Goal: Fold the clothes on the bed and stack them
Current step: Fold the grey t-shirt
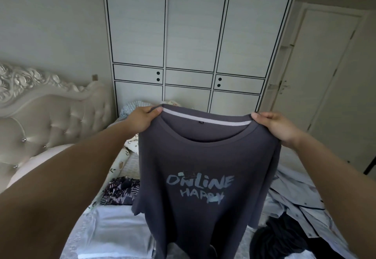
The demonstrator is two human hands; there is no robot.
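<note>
The grey T-shirt (pixel 203 161) hangs in the air above the bed (pixel 114 228), its printed front toward the camera. The left hand (pixel 142 119) pinches one shoulder and the right hand (pixel 276 125) pinches the other, beside the collar. Other clothes (pixel 301 201) lie unfolded on the bed.

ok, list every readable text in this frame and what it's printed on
"ONLINE" on the chest of the grey T-shirt, upper line of the print.
"HAPPY" below it; the last letters are smeared over, so that reading is partly a guess.
Small dark neck tag inside the collar: too small to read.
No other text visible.
</note>
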